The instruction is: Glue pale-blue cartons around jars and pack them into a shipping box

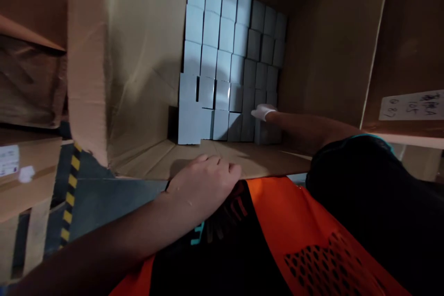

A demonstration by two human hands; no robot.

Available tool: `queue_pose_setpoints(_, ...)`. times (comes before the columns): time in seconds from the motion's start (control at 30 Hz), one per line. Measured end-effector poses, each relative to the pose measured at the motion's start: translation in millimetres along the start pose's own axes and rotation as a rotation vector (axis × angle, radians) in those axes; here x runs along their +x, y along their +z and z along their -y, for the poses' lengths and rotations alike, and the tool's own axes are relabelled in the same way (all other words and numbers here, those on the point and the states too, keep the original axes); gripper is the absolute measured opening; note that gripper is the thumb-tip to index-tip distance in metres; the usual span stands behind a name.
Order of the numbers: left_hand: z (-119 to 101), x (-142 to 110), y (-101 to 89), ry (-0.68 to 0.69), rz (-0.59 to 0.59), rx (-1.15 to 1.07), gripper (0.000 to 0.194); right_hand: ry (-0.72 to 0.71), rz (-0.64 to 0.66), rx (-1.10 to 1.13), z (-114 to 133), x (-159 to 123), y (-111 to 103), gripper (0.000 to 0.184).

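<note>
Rows of small pale boxes (209,27) stand packed tightly in the bottom of a large open cardboard box (142,55). My right hand (264,112), in a white glove, reaches down inside to the near right of the rows. Its fingers are together against a small pale box (262,133); the fingertips are partly hidden. My bare left hand (208,178) lies over the near rim of the cardboard box, fingers bent over the edge. One longer pale box (189,115) sits at the near left corner, beside lower ones.
More cardboard boxes stand at the left (31,166) and right, the right one bearing a handwritten label (411,105). Yellow and black floor tape (71,189) runs along the left. A wooden pallet (36,236) shows at lower left. My orange vest (277,208) touches the near side.
</note>
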State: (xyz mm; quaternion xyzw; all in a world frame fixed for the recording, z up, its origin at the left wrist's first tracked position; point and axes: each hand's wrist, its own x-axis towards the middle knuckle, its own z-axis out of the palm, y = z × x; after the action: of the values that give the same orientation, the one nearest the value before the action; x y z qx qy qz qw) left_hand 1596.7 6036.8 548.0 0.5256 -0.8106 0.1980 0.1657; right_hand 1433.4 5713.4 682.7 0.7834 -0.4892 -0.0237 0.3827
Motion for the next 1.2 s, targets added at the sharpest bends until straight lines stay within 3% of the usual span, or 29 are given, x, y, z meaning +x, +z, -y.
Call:
queue_pose_setpoints(0.07,1,0,0.4,-0.002,-0.020,0.008,0.024,-0.049,-0.083,-0.026,-15,-8,9,0.055)
queue_pose_setpoints(0.17,1,-2,2.3,0.003,-0.043,0.018,0.022,-0.408,-0.142,-0.091,-30,-19,38,0.081)
queue_pose_setpoints(0.23,1,-2,4.3,0.013,-0.065,0.014,0.021,-0.604,-0.072,-0.129,-27,-18,66,0.080)
queue_pose_setpoints(0.33,0,-2,7.6,0.021,-0.092,-0.001,0.019,-0.661,-0.011,-0.140,-13,-3,103,0.071)
queue_pose_setpoints(0.43,0,-2,9.3,0.017,-0.112,-0.006,0.017,-0.674,-0.034,-0.142,-10,13,117,0.067)
queue_pose_setpoints(0.5,1,-2,8.9,-0.002,-0.129,-0.001,0.017,-0.700,-0.069,-0.151,-11,18,108,0.066)
queue_pose_setpoints(0.6,0,0,6.7,-0.031,-0.142,0.020,0.017,-0.809,-0.256,-0.112,10,17,63,0.071)
queue_pose_setpoints(0.67,0,1,5.5,-0.045,-0.140,0.038,0.017,-0.997,-0.444,-0.091,53,12,18,0.072)
queue_pose_setpoints(0.73,-1,2,5.3,-0.058,-0.143,0.052,0.016,-1.262,-0.558,-0.144,114,7,-28,0.067)
queue_pose_setpoints(0.8,0,2,5.8,-0.057,-0.148,0.059,0.015,-1.508,-0.512,-0.271,175,4,-64,0.064)
queue_pose_setpoints(0.87,0,2,6.3,-0.057,-0.140,0.060,0.014,-1.551,-0.346,-0.406,215,5,-83,0.057)
queue_pose_setpoints(0.9,0,2,6.4,-0.060,-0.133,0.057,0.014,-1.551,-0.281,-0.443,224,6,-85,0.053)
queue_pose_setpoints(0.97,0,2,5.9,-0.073,-0.117,0.047,0.014,-1.544,-0.246,-0.417,220,9,-78,0.044)
queue_pose_setpoints(1.1,-1,4,3.4,-0.097,-0.078,0.004,0.018,-1.533,-0.324,-0.238,173,13,-46,0.032)
queue_pose_setpoints(1.2,-1,6,1.6,-0.092,-0.069,-0.015,0.022,-1.505,-0.318,-0.247,154,20,-39,0.030)
